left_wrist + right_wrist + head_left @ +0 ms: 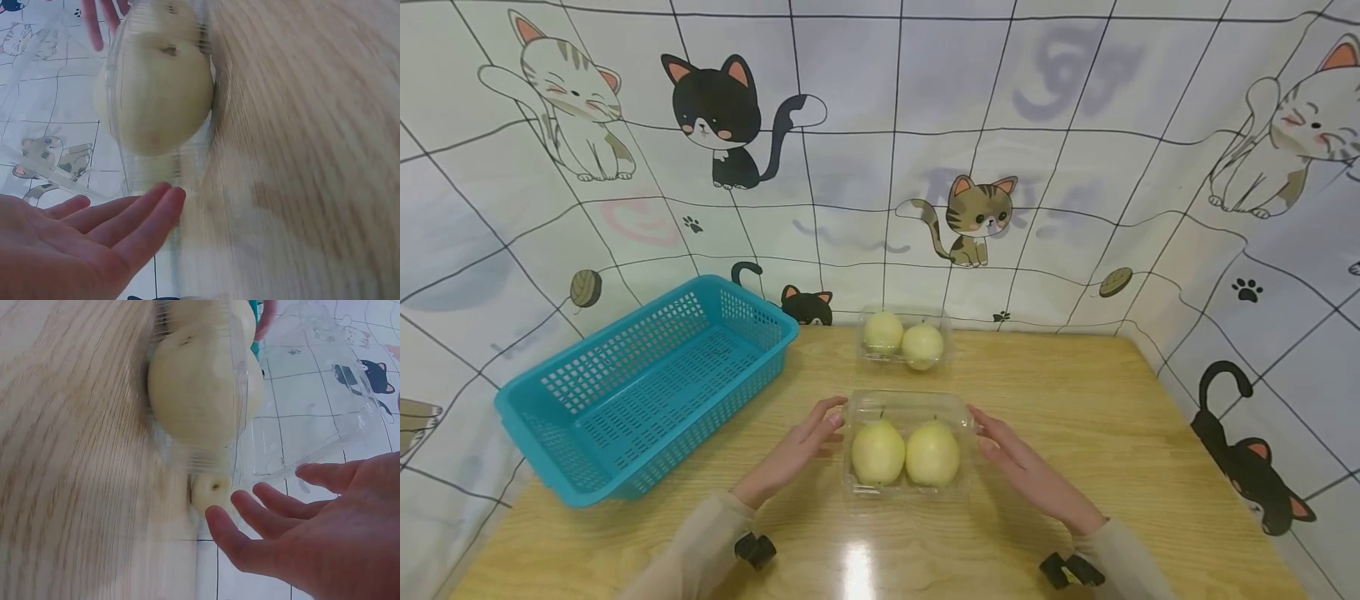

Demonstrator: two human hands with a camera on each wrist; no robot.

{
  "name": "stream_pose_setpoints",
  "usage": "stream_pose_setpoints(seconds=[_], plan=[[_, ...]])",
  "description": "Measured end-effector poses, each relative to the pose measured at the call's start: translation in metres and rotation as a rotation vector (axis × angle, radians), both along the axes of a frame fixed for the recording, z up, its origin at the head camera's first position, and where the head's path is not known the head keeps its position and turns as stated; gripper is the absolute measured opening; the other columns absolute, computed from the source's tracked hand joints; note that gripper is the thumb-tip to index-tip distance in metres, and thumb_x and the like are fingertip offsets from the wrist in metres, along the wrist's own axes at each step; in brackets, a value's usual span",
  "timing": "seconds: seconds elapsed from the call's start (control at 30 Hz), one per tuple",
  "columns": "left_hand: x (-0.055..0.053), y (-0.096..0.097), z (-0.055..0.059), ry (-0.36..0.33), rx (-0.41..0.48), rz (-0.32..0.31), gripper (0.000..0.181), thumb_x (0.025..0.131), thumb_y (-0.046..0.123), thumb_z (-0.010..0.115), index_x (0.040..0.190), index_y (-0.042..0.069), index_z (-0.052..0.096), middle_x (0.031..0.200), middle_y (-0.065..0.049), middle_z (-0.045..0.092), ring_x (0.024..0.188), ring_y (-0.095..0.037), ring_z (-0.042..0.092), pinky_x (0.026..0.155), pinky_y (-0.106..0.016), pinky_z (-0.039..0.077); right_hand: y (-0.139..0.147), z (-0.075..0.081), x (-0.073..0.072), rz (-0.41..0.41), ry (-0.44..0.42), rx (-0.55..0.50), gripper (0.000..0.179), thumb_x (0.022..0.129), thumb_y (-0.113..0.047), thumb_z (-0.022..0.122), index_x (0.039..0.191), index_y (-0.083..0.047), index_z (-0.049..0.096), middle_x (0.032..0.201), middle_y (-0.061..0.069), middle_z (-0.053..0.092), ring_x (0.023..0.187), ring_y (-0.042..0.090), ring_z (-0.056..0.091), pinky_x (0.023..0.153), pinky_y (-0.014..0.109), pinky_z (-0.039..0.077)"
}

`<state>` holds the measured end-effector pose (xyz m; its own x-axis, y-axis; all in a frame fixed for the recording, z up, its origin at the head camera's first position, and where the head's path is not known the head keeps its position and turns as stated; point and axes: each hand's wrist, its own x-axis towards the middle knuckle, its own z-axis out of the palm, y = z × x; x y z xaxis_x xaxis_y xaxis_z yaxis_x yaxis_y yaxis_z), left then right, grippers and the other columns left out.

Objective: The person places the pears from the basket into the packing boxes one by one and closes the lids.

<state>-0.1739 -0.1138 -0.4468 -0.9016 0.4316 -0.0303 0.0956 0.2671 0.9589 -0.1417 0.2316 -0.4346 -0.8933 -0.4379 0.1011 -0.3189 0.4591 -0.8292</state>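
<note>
A clear plastic clamshell box [910, 492] sits on the table before me with two round, pale yellow pears [878, 452] side by side in it. In both wrist views its clear lid [294, 394] stands raised from the tray. My left hand [801, 446] is at the box's left side, fingers extended and fingertips close by its wall. On the opposite side, my right hand [1018, 462] has its fingers spread loosely, fingertips right at the lid's edge in the head view. Neither hand grips anything.
Behind the box, near the table's back edge, is another clear box [891, 357] with two pears [922, 345]. A blue-green perforated plastic basket [617, 433] lies slantwise on the left. A cat-printed cloth [865, 167] hangs around the wooden table [1060, 392].
</note>
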Motion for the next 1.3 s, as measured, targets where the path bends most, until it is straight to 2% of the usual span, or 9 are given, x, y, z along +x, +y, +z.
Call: stream_pose_setpoints(seconds=[0.1,0.2,0.33,0.6,0.77,0.97,1.13,1.3], plan=[[0.001,0.002,-0.001,-0.038,0.042,-0.003,0.051,0.105,0.035,0.036,0.146,0.005,0.031,0.14,-0.033,0.04,0.118,-0.045,0.052,0.096,-0.055,0.043,0.0,0.002,0.003,-0.006,-0.107,-0.036,0.051,0.108,-0.028,0.024,0.153,-0.006,0.021,0.154,0.023,0.022,0.137,0.046,0.024,0.104,0.067,0.02],[0.002,0.003,-0.003,-0.056,0.064,-0.003,0.049,0.105,0.031,0.037,0.145,0.003,0.03,0.137,-0.036,0.041,0.113,-0.044,0.056,0.094,-0.053,0.046,-0.001,0.002,0.004,0.003,-0.142,-0.033,0.052,0.108,-0.029,0.025,0.153,-0.005,0.02,0.154,0.024,0.021,0.137,0.047,0.023,0.104,0.068,0.019],[0.004,0.003,-0.006,-0.067,0.107,-0.015,0.048,0.105,0.027,0.036,0.145,0.001,0.028,0.136,-0.037,0.041,0.11,-0.044,0.057,0.091,-0.051,0.048,-0.002,-0.001,0.006,0.008,-0.124,-0.012,0.054,0.106,-0.025,0.038,0.152,-0.004,0.023,0.152,0.025,0.024,0.135,0.047,0.026,0.103,0.065,0.026],[0.004,0.0,-0.012,-0.079,0.132,-0.066,0.054,0.105,0.034,0.036,0.144,-0.002,0.03,0.139,-0.033,0.04,0.121,-0.045,0.049,0.094,-0.048,0.047,-0.004,-0.016,0.007,0.041,-0.134,-0.026,0.067,0.1,-0.021,0.055,0.152,0.0,0.019,0.148,0.031,0.026,0.126,0.051,0.038,0.098,0.061,0.038],[0.003,-0.001,-0.016,-0.074,0.14,-0.092,0.052,0.104,0.024,0.036,0.147,-0.003,0.025,0.143,-0.033,0.036,0.124,-0.045,0.046,0.094,-0.048,0.047,-0.004,-0.024,0.006,0.052,-0.081,-0.025,0.076,0.095,-0.02,0.063,0.151,0.002,0.018,0.139,0.035,0.036,0.118,0.05,0.047,0.096,0.059,0.041],[-0.001,0.001,-0.025,-0.027,0.09,-0.093,0.064,0.094,0.007,0.054,0.15,-0.002,0.023,0.144,-0.033,0.035,0.126,-0.044,0.044,0.096,-0.048,0.046,-0.005,-0.024,0.005,0.011,-0.109,-0.036,0.076,0.094,-0.018,0.065,0.151,0.0,0.02,0.128,0.03,0.046,0.112,0.043,0.053,0.093,0.054,0.045],[-0.003,0.001,-0.029,0.015,0.042,-0.1,0.074,0.092,0.01,0.065,0.151,0.002,0.023,0.145,-0.03,0.035,0.126,-0.045,0.043,0.1,-0.055,0.04,-0.005,-0.024,0.002,-0.038,-0.145,-0.041,0.076,0.092,-0.019,0.067,0.152,-0.002,0.022,0.123,0.022,0.051,0.11,0.036,0.055,0.095,0.051,0.045],[-0.006,0.001,-0.033,0.015,0.06,-0.086,0.076,0.09,0.009,0.067,0.152,0.004,0.023,0.146,-0.029,0.034,0.127,-0.044,0.041,0.101,-0.055,0.039,-0.005,-0.027,-0.005,-0.04,-0.142,-0.054,0.077,0.09,-0.017,0.069,0.151,-0.001,0.024,0.11,0.014,0.057,0.102,0.028,0.057,0.094,0.049,0.046]])
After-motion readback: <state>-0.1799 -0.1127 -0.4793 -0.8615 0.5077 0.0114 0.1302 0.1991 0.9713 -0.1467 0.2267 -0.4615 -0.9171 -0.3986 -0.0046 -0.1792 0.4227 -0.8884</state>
